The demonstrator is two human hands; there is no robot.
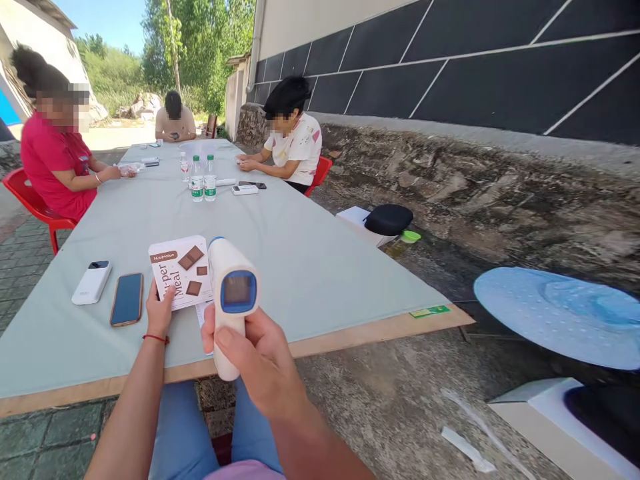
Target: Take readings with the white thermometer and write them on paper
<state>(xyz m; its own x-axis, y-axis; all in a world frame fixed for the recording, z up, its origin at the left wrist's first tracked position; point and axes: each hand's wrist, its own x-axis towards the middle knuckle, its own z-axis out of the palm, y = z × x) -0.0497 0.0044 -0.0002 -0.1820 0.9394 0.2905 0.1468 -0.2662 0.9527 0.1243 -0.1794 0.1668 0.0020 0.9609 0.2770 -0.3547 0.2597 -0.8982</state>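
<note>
My left hand (161,305) grips a white and brown box (181,270) printed "NutriMotion" with pictures of chocolate squares, held tilted above the near part of the table. In my right hand (265,353) is a white infrared thermometer (231,267), my fingers wrapped round its handle. Its blue-framed screen (239,291) faces me and looks dark. The thermometer's front end is close beside the box's right edge; I cannot tell whether they touch. Partly hidden beneath the box lies a printed paper (203,317). Left of the box is a phone (127,300), with a white power bank (92,283) beyond it.
Two green-capped water bottles (197,180) stand mid-table on the pale cloth (300,267). Several people sit around the table, one at left (57,153), one at right (295,143). A blue hat (555,313) and a white box (540,420) are at my right.
</note>
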